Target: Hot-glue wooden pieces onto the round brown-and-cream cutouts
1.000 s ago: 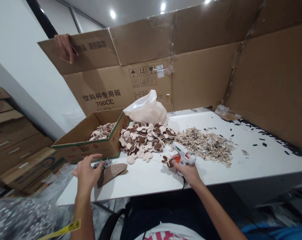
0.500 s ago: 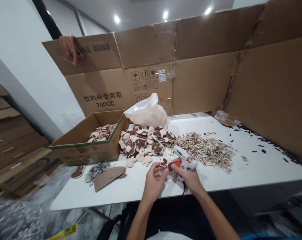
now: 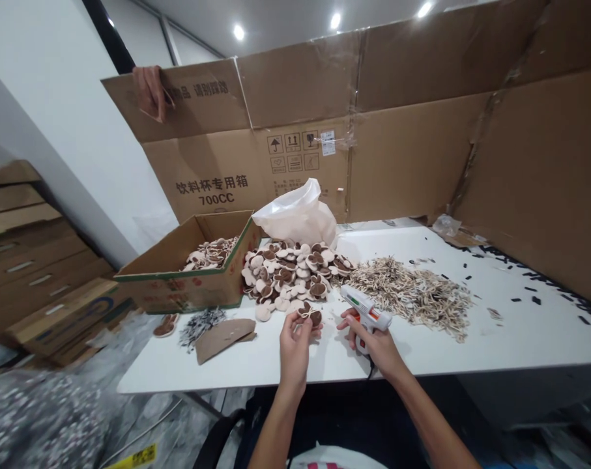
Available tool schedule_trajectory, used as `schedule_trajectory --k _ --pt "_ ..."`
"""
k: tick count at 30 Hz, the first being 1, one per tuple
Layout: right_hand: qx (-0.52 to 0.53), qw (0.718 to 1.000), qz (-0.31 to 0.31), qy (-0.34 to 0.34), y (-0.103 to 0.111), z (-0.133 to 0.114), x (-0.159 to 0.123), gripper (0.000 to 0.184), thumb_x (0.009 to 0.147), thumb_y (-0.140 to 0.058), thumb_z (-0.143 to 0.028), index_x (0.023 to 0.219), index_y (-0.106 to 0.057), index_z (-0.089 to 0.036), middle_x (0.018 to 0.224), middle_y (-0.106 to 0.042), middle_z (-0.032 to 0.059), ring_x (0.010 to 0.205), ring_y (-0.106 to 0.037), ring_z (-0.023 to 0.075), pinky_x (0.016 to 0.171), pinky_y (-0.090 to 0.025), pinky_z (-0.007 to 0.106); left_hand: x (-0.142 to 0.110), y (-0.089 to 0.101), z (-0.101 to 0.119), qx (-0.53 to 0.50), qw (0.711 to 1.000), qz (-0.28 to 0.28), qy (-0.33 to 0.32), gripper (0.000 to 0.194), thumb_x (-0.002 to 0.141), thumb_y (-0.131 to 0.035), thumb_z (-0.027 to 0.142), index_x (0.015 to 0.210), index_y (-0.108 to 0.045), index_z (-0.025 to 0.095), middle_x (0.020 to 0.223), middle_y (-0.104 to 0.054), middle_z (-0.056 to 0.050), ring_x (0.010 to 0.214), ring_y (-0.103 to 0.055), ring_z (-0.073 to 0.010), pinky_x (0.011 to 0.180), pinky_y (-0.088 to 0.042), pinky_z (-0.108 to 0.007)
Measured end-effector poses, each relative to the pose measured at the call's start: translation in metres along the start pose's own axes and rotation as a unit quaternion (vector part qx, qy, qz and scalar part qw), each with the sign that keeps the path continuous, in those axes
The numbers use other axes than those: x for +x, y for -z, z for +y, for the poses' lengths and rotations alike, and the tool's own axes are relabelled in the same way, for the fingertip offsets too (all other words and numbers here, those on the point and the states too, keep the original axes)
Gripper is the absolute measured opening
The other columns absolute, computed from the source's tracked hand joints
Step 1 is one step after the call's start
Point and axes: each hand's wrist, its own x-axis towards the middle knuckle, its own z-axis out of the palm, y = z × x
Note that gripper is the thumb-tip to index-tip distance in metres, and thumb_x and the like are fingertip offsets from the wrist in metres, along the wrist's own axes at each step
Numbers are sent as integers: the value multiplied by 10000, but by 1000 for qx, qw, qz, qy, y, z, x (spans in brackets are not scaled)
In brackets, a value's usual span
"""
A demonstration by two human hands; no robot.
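Observation:
Between the fingertips of my left hand (image 3: 294, 345) is a brown felt piece (image 3: 315, 317) with a pale edge and a cream string bow on it. My right hand (image 3: 379, 346) is wrapped round a white hot glue gun (image 3: 368, 309) with orange parts, its nozzle pointing up and left. A small gap of white table separates the two hands. Just behind the left hand lies a heap of brown-and-cream felt pieces (image 3: 285, 277). Past the glue gun spreads a pile of cream string bows (image 3: 417, 293).
An open cardboard box (image 3: 178, 294) holds more felt pieces at the left. Brown card pieces (image 3: 224, 340) and dark scraps (image 3: 201, 324) lie in front of it. A white plastic bag (image 3: 300, 218) stands behind the heap. Tall cardboard walls the back; another person's hand (image 3: 152, 94) hangs over it.
My hands have drawn apart. The left one has moved left with the felt piece, and the right fingers no longer touch it. The whole view has shifted slightly.

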Motion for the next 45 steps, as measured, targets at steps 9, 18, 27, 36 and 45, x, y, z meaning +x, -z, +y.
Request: schedule_trajectory --k 9,18,27,36,45 --pt "-40 991 -128 -23 3 0 -7 448 934 -638 -598 807 -719 -177 542 -599 -16 428 -472 110 454 -380 239 5 7 -5 -29 997 70 -10 418 802 -793 431 1093 -670 157 1038 -755 -101 931 -728 -198 830 -540 -288" --pt "-79 986 -144 -39 0 0 -8 458 937 -611 -563 688 -671 -182 475 -536 -32 421 -492 119 455 -408 235 1 4 1 -45 996 77 -14 447 771 -837 437 1085 -677 161 1026 -749 -92 958 -732 -212 889 -562 -323" --pt "-98 986 -117 -65 -6 -4 -8 378 875 -634 -428 579 -633 -193 450 -550 -25 394 -489 115 429 -405 227 1 5 0 -51 996 69 -18 440 793 -828 413 1115 -671 157 1065 -736 -98 987 -722 -208 905 -556 -319" --pt "-109 985 -113 -72 -5 0 -8 346 864 -600 -370 565 -619 -196 446 -547 -27 395 -494 114 436 -411 224 2 6 -2 -54 997 59 -15 438 801 -827 415 1120 -659 165 1058 -740 -83 976 -714 -189 911 -542 -300" --pt "-123 983 -121 -68 -4 0 -7 314 835 -567 -347 566 -617 -193 434 -535 -31 388 -499 112 445 -417 220 1 5 -1 -59 996 66 -13 448 789 -840 417 1107 -659 159 1066 -729 -88 966 -709 -193 899 -540 -301"
